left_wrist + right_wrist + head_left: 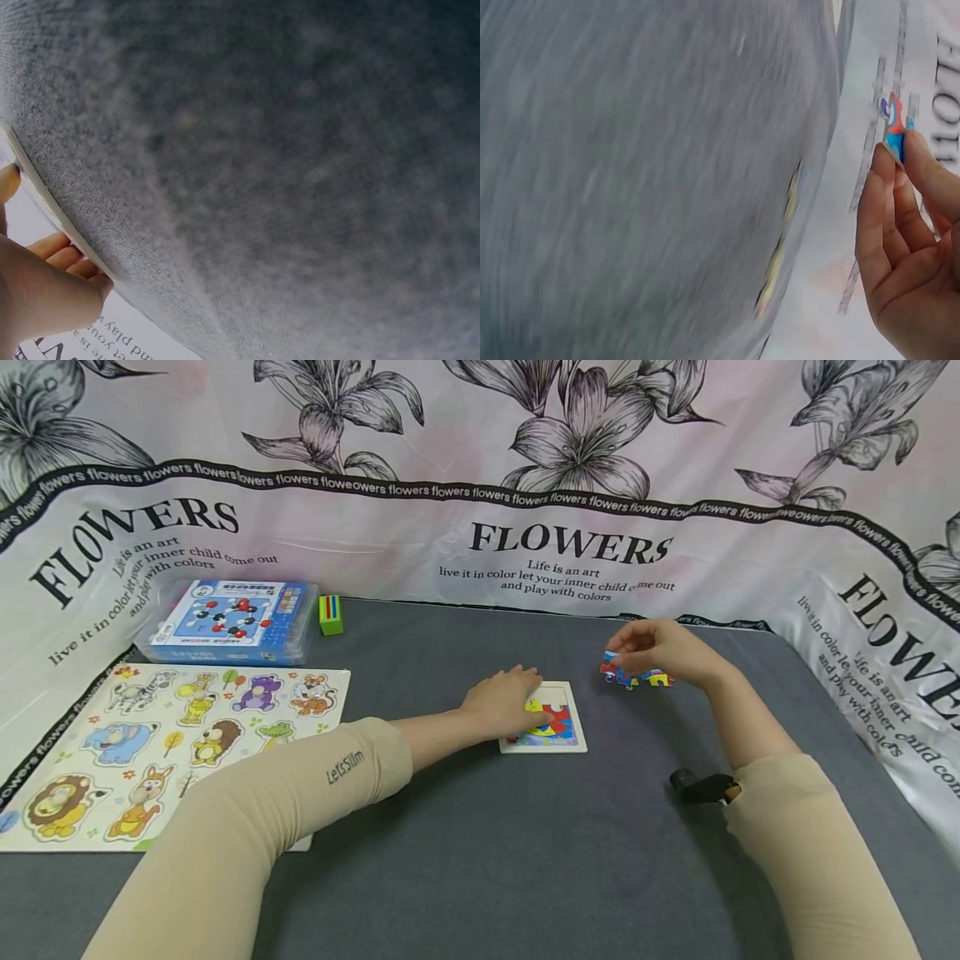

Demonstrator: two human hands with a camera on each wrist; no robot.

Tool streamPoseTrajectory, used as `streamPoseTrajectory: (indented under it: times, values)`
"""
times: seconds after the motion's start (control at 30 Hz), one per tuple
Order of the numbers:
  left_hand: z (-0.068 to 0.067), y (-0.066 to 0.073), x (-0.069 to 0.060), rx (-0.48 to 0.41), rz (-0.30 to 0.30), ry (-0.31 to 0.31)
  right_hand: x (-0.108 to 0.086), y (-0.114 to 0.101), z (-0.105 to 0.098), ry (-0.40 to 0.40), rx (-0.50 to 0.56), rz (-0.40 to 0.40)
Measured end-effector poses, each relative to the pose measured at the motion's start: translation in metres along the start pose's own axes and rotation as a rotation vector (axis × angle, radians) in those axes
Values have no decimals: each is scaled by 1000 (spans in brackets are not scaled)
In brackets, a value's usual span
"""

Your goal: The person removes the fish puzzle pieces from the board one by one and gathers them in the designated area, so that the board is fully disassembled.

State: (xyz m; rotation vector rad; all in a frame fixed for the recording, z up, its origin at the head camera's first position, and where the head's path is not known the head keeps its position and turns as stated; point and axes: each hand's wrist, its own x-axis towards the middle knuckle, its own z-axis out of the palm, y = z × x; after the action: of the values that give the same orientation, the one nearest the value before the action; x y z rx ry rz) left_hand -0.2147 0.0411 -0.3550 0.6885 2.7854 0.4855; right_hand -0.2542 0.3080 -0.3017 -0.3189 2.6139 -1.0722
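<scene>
- Pinching a small jigsaw piece [895, 142] between thumb and fingertips, the right grip [656, 652] is nearly closed but has only a slender hold; a slight slackening could let the piece twist or drop, since much of it juts past the fingers
- The held piece is over the far right of the counter [450, 860], apart from the puzzle frame [546, 749] to its left; if it is carried across, haste would be the likeliest cause of a slip
- Loose pieces [660, 678] lie just beneath the right grip; a low sweep of the fingers could scatter them or push them toward the floral cloth [390, 543]
- The left grip [504, 703] lies over the frame's left side, thumb spread wide from loosely extended fingers, resting there without clenching
- Too light a touch could let the frame skid when pressed, while a sideways drag of that thumb might lift the seated pieces [561, 720]
- The thumb also covers part of the picture and could get in the way; a piece turned wrongly might ride up and knock its neighbours loose
</scene>
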Motion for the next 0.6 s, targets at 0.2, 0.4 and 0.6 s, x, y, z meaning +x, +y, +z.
streamPoseTrajectory:
  times: [0.2,0.4,0.6]
  values:
    - [0,-1,-2,-4,10,9,-8,28,-16,65,-38,28]
    - [1,-1,-4,4,17,13,-14,53,-28,84,-37,76]
    - [0,0,-4,3,12,3,-19,67,-39,108,-16,169]
